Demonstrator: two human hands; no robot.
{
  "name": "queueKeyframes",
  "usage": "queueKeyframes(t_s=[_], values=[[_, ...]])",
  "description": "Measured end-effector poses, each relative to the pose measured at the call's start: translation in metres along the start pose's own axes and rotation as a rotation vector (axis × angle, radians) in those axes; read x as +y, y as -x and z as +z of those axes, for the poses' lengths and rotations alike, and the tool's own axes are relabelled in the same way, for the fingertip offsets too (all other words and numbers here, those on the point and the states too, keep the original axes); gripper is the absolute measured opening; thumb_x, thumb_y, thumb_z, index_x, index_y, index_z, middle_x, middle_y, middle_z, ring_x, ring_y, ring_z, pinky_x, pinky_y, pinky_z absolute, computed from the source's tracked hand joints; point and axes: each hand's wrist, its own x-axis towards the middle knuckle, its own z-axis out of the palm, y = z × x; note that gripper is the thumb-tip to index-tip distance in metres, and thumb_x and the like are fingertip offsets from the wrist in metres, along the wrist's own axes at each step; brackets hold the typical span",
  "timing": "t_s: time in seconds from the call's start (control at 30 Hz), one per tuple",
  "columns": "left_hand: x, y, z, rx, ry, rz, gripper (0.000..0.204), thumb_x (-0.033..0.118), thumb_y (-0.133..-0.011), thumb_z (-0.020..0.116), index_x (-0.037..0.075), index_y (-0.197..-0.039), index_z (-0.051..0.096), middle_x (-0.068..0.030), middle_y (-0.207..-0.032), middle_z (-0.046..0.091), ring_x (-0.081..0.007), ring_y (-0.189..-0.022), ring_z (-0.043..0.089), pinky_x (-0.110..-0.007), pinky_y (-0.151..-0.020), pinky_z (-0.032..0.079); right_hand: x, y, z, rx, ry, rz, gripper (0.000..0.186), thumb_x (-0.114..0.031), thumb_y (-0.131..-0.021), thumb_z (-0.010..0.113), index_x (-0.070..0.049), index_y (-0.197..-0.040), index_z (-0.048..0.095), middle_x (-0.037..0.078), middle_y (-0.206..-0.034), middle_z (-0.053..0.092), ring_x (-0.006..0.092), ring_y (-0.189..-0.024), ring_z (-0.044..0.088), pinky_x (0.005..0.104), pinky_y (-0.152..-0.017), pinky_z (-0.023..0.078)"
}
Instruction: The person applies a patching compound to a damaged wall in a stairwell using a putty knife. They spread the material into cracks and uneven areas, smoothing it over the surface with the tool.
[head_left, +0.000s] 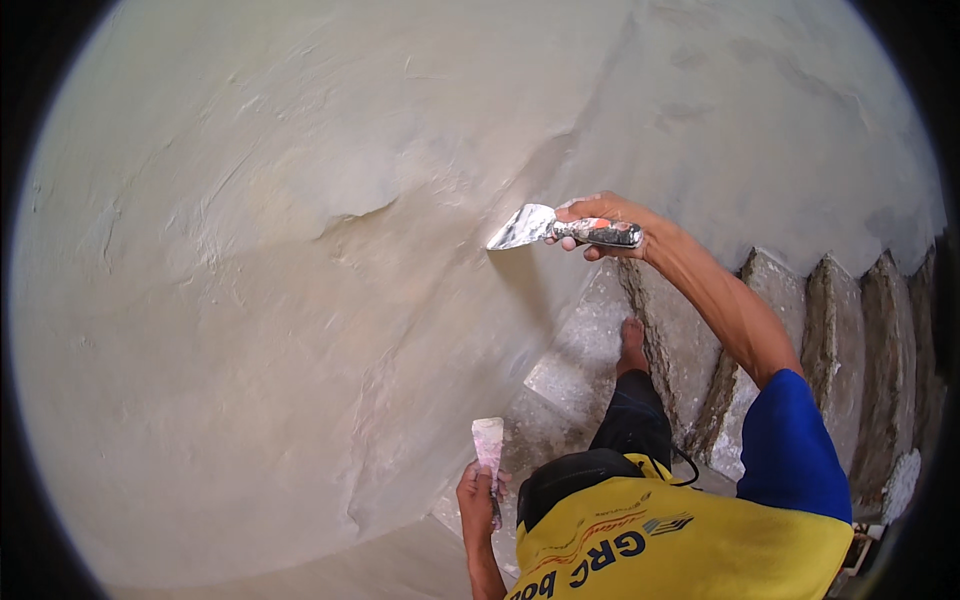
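Observation:
My right hand (597,222) is closed round the dark, paint-spotted handle of a wide putty knife (525,227). The blade's edge is at the plastered wall (280,320), and a shadow falls below it. Lower down, my left hand (478,490) grips a second, narrower putty knife (488,440) upright, its blade smeared white and pinkish. That blade stands in front of the wall; whether it touches cannot be told. Around the right blade the wall is greyish and uneven, with ridges and a torn-looking edge in the plaster (360,213).
Rough concrete steps (835,350) run along the wall on the right, with crumbly edges. My bare foot (632,345) stands on a white-spattered step (580,360). A whitish clump (902,483) lies at the far right near the steps.

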Motion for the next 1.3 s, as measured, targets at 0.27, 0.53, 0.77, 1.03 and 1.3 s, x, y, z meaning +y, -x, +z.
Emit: queueKeyframes(t_s=[0.27,0.53,0.77,1.03,1.3], values=[[-0.006,-0.001,0.005,-0.025,0.004,-0.007,0.024,0.02,-0.103,0.049,-0.001,-0.111,0.059,-0.0082,-0.08,0.067,-0.0096,-0.06,0.056,-0.023,-0.054,0.044,-0.02,0.015,0.008,0.002,0.025,-0.039,0.034,-0.021,-0.095,0.065,0.003,-0.118,0.06,0.012,-0.099,0.07,0.0115,-0.075,0.068,0.0247,-0.05,0.053],[0.045,0.006,0.018,-0.043,-0.134,0.066,0.03,0.025,-0.104,0.046,0.0,-0.114,0.061,-0.0054,-0.081,0.066,-0.0082,-0.066,0.056,-0.023,-0.059,0.044,-0.011,0.084,0.048,0.031,0.15,-0.381,0.037,-0.014,-0.093,0.063,0.006,-0.123,0.059,0.01,-0.101,0.067,0.0143,-0.078,0.067,0.0242,-0.063,0.056],[0.105,0.003,0.05,-0.208,-0.036,0.192,0.03,0.021,-0.104,0.048,-0.004,-0.118,0.059,-0.0093,-0.082,0.067,-0.0106,-0.062,0.057,-0.024,-0.057,0.045,0.106,0.113,0.064,0.053,0.83,-0.66,0.029,0.001,-0.087,0.061,-0.011,-0.109,0.074,0.007,-0.098,0.063,0.0209,-0.092,0.059,0.0348,-0.079,0.047],[0.113,0.004,0.057,-0.227,-0.082,0.198,0.028,0.018,-0.103,0.047,-0.002,-0.119,0.059,-0.0085,-0.08,0.065,-0.01,-0.061,0.053,-0.024,-0.056,0.044,0.151,0.09,0.062,0.216,1.175,-1.033,0.055,0.012,-0.072,0.065,-0.015,-0.12,0.069,0.007,-0.103,0.061,0.0261,-0.089,0.059,0.039,-0.079,0.046],[0.093,-0.003,0.058,-0.177,-0.109,0.263,0.028,0.021,-0.103,0.047,-0.002,-0.116,0.059,-0.007,-0.078,0.064,-0.0081,-0.06,0.051,-0.021,-0.048,0.039,0.162,0.084,0.048,0.418,1.014,-0.841,0.053,0.01,-0.072,0.065,-0.014,-0.12,0.068,0.009,-0.1,0.06,0.0278,-0.093,0.059,0.0417,-0.08,0.046]])
